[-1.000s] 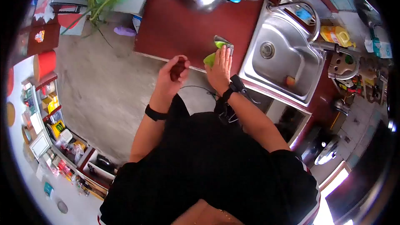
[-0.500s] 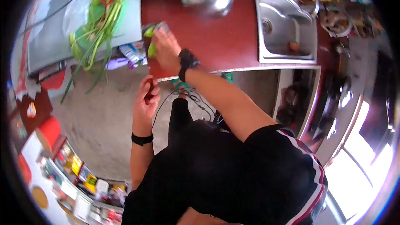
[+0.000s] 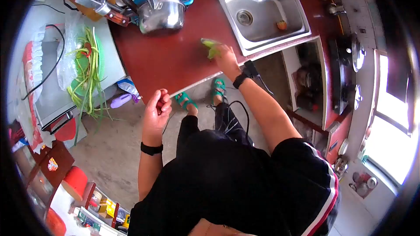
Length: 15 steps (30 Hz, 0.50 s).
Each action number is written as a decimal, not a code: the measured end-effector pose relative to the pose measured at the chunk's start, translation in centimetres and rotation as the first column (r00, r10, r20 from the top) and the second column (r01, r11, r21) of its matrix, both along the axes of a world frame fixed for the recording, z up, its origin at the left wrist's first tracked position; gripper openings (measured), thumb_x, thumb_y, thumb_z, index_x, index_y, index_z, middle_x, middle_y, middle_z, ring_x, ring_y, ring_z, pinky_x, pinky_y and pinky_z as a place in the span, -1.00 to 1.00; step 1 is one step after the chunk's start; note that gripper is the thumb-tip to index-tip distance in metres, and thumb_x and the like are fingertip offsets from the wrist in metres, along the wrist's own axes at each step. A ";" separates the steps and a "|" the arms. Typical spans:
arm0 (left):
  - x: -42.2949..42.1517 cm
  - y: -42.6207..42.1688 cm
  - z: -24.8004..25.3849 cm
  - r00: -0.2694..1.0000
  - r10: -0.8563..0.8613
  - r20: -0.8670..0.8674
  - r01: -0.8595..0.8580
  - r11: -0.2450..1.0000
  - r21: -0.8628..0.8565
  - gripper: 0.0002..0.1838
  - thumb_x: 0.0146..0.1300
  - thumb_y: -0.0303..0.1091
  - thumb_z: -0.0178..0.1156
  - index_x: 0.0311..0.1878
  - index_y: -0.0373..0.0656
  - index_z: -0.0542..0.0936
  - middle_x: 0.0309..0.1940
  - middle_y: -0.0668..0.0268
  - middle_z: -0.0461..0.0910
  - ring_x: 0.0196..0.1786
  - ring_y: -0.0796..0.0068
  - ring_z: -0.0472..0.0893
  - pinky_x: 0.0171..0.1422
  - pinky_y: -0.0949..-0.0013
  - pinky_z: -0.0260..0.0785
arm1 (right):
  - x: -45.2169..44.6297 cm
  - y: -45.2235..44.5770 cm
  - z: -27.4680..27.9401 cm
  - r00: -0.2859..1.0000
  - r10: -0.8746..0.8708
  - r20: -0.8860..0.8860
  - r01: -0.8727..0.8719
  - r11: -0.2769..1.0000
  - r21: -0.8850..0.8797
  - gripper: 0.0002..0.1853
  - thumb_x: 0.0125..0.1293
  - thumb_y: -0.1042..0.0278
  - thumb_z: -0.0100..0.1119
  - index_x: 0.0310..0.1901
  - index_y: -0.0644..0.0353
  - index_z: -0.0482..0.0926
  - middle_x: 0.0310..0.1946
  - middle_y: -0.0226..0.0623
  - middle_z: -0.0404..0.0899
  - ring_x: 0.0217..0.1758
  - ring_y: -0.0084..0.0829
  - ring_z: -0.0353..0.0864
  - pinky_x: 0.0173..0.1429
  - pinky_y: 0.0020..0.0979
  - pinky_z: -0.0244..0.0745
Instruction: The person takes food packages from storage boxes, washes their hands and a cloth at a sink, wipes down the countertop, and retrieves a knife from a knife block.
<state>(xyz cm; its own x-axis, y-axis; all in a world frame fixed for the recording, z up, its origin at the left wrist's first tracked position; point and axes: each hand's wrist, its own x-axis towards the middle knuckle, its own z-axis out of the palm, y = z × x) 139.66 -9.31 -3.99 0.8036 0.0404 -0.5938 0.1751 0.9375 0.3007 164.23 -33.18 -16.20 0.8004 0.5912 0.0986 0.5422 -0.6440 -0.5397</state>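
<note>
My right hand (image 3: 226, 60) is over the red countertop (image 3: 153, 57), near its front edge and left of the sink. Its fingers are closed on a limp light green piece (image 3: 211, 47); whether it is a leaf or a cloth I cannot make out. My left hand (image 3: 158, 107) is raised just off the counter's front left corner, palm up with curled fingers. A dark reddish bit shows between thumb and fingers, too small to name. Each wrist wears a black band.
A steel sink (image 3: 262, 13) with a small orange-brown piece is set into the counter. A steel pot (image 3: 162, 16) stands among utensils at the back. Long green vegetables (image 3: 89, 65) hang over the left table's edge. A black cable (image 3: 245, 113) dangles by my legs.
My right hand has swept right along the counter with the green piece, from the left end toward the sink. My left hand stays nearly where it was. The view has turned.
</note>
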 end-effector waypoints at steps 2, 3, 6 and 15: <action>1.2 -1.4 0.5 0.999 -0.022 0.030 0.022 1.000 -0.015 -0.72 0.51 -0.19 0.07 0.02 -0.23 0.53 -0.36 0.40 0.45 -0.46 0.67 0.34 -0.44 0.58 0.14 | 2.7 0.6 0.9 0.993 -0.106 -0.052 0.107 0.994 0.016 -0.60 0.24 0.41 0.16 0.14 0.22 0.51 0.06 -0.11 0.55 0.06 -0.04 0.48 0.23 -0.09 0.34; 1.6 -2.2 0.9 0.999 -0.034 0.003 0.034 0.999 0.022 -0.72 0.51 -0.19 0.06 0.03 -0.23 0.52 -0.36 0.40 0.45 -0.45 0.66 0.34 -0.43 0.58 0.15 | 4.1 1.0 1.7 0.985 -0.154 -0.082 0.156 0.987 0.021 -0.59 0.25 0.37 0.17 0.15 0.21 0.50 0.05 -0.11 0.56 0.05 -0.04 0.48 0.22 -0.08 0.35; 3.4 -4.6 2.2 1.000 -0.013 -0.017 0.016 0.988 0.155 -0.72 0.53 -0.21 0.03 0.07 -0.23 0.48 -0.34 0.40 0.43 -0.43 0.65 0.32 -0.37 0.57 0.16 | 8.5 3.1 5.3 0.982 -0.187 -0.035 0.189 0.947 0.260 -0.46 0.23 0.24 0.27 0.22 0.22 0.43 0.22 0.05 0.43 0.28 0.05 0.37 0.35 0.01 0.25; 6.3 -8.8 4.4 0.985 0.161 0.058 -0.168 0.977 0.133 -0.74 0.48 -0.23 0.11 0.00 -0.24 0.55 -0.28 0.32 0.54 -0.43 0.63 0.43 -0.44 0.55 0.20 | 11.5 5.3 23.3 0.983 0.102 -0.155 -0.010 0.864 0.504 -0.77 0.37 0.46 0.12 0.03 0.25 0.57 -0.23 -0.29 0.72 -0.15 -0.41 0.73 -0.02 -0.43 0.57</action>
<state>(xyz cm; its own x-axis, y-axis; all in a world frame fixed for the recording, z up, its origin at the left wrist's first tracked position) 145.96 -18.16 0.41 0.8058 0.2526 -0.5356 0.0045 0.9018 0.4321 175.76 -27.89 7.14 0.7987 0.5439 0.2575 0.4392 -0.2344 -0.8672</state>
